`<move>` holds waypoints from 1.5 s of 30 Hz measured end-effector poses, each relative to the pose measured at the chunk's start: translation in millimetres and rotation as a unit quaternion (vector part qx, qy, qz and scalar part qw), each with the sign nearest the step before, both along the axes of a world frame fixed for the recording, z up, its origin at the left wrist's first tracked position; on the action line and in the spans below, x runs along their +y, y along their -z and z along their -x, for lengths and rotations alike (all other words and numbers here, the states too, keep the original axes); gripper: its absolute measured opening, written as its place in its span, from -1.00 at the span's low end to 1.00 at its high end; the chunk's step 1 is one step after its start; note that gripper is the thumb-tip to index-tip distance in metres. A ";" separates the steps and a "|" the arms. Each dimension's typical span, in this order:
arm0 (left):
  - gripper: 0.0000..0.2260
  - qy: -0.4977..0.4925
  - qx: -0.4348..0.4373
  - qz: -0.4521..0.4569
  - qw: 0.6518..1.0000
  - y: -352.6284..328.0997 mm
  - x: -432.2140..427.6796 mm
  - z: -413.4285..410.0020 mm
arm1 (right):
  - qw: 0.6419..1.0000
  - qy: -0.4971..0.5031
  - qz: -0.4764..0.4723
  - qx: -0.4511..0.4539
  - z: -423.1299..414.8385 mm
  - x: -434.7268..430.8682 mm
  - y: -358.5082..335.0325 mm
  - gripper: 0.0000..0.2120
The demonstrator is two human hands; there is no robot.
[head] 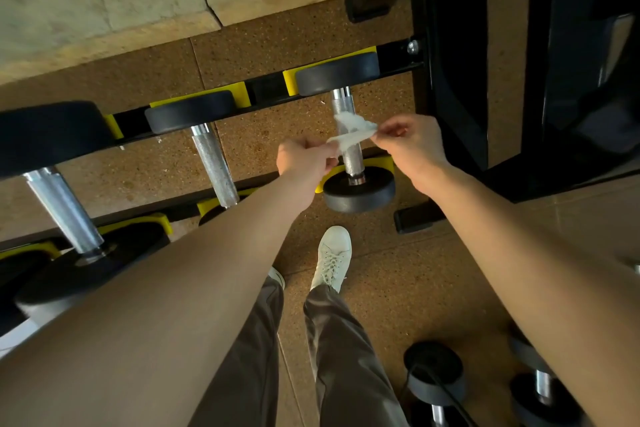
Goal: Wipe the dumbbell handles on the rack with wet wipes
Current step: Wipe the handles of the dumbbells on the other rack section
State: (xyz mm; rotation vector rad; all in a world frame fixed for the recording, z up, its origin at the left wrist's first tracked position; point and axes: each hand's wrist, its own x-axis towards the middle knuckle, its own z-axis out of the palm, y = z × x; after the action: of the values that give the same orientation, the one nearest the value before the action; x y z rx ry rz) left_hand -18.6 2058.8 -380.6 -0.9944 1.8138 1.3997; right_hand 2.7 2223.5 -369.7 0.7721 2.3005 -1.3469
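**Wipe stretched over end dumbbell at gym rack**

A person stood over the dumbbell rack (266,83) holding a white wet wipe (349,135) taut between both hands, draped across the knurled handle (354,159) of the rightmost dumbbell. The left hand (306,158) gripped one end of the cloth in curled fingers. The right hand (412,146) pinched the other end between thumb and fingertips — a two-ended hold that appeared meant to wrap the cloth round the bar and draw it back and forth. From this overhead view it could not be told whether the wipe pressed on the metal or hung just above it.

The dumbbell lay across the rack's two rails, its rubber heads seated in yellow cradles (381,163) — an arrangement that left the steel handle bare and easy to reach in the gap between them. Two larger dumbbells (190,111) sat to the left in the same fashion, their bars likewise exposed. Loose dumbbells (434,378) rested on the floor near the person's white shoe (332,258).
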 end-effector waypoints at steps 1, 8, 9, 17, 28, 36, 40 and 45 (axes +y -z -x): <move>-0.88 0.022 0.013 0.003 1.000 -1.3 2.2 -3.1 | 1.000 0.008 -0.013 -0.003 -3.0 3.4 1.7 -0.91; -0.85 0.062 0.035 0.100 0.992 5.6 -20.6 -14.1 | 0.993 -0.115 -0.028 -0.003 -17.2 -13.3 0.9 -0.91; -0.85 0.090 0.038 0.098 0.990 6.8 -23.4 -15.7 | 0.993 -0.115 -0.038 -0.001 -17.4 -12.6 0.9 -0.92; -0.86 0.280 0.068 0.062 0.956 2.6 -8.5 -27.1 | 0.988 -0.109 -0.106 -0.016 -27.5 10.6 4.3 -0.84; -0.77 0.373 0.062 0.067 0.923 6.1 -16.8 -25.3 | 0.958 -0.228 -0.158 -0.074 -18.6 17.0 7.1 -0.82; -0.85 0.324 0.074 0.163 0.929 15.6 -34.1 -16.4 | 0.969 -0.113 -0.191 -0.106 -6.1 26.2 14.5 -0.80; -0.86 0.255 0.082 0.079 0.960 13.2 -32.8 -2.6 | 0.967 0.171 -0.187 -0.041 6.8 44.1 16.8 -0.82; -0.81 0.104 0.028 -0.042 0.993 18.3 -7.6 23.3 | 0.982 0.139 -0.125 -0.008 26.1 27.9 16.0 -0.86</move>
State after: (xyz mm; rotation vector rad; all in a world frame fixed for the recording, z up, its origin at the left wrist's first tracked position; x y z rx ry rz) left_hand -41.9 2051.2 -398.9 -0.7084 1.8253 1.3730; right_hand -23.5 2251.4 -385.7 1.2183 2.4477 -1.1628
